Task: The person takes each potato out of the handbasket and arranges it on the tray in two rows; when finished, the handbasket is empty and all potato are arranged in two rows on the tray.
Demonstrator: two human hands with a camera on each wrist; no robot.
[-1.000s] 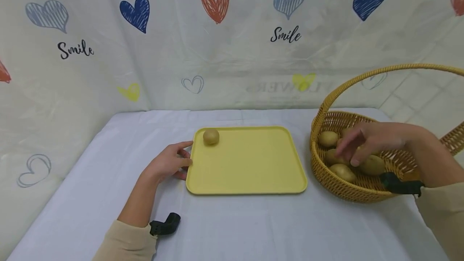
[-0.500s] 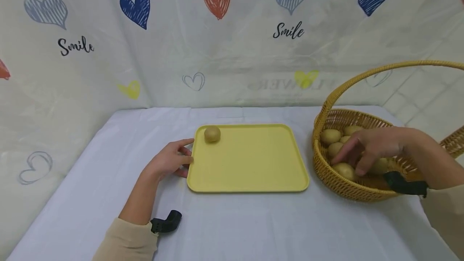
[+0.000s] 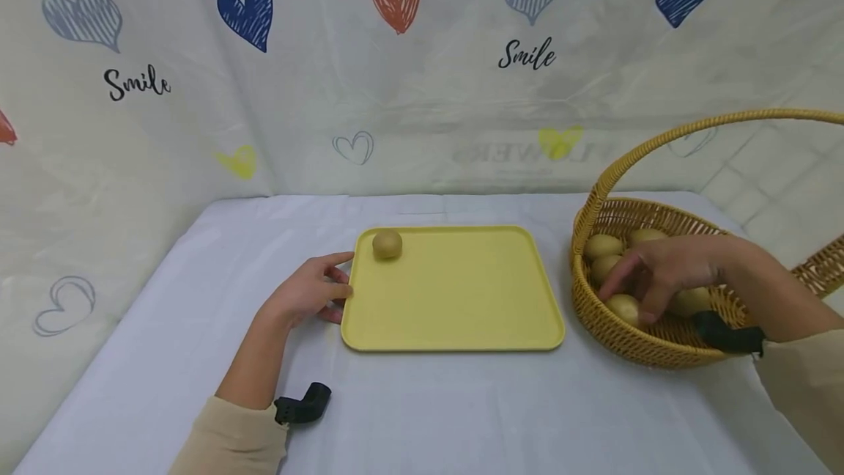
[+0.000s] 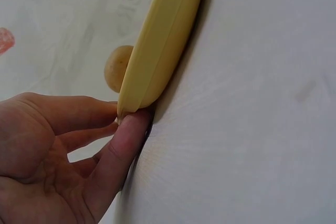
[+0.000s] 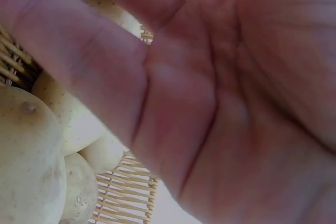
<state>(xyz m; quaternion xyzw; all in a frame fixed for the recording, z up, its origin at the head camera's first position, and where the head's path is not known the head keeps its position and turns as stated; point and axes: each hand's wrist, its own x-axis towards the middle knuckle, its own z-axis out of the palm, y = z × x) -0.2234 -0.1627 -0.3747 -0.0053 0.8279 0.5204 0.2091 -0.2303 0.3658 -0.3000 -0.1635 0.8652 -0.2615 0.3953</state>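
Note:
In the head view, my left hand (image 3: 306, 292) holds the left edge of a yellow tray (image 3: 455, 299), index finger at the rim. The left wrist view shows the thumb (image 4: 118, 150) against the tray's outer side (image 4: 163, 45). A round potato (image 3: 387, 244) lies in the tray's far left corner. My right hand (image 3: 679, 270) reaches down into a wicker basket (image 3: 620, 343) and grips a potato (image 3: 623, 308) between fingers and thumb. Close up, its palm (image 5: 210, 93) fills much of the right wrist view, with a large potato (image 5: 26, 156) beside it.
More potatoes, such as one at the basket's left side (image 3: 603, 246) and one under the wrist (image 3: 689, 301), lie around the right hand. A tall handle (image 3: 699, 123) arches over the basket. Behind the white-covered table (image 3: 422, 416) hangs a cloth (image 3: 297, 94) printed with hearts.
The right hand has come down and left in the basket, its fingers and thumb now at both sides of the near potato. The left hand stays at the tray. The head view has shifted slightly.

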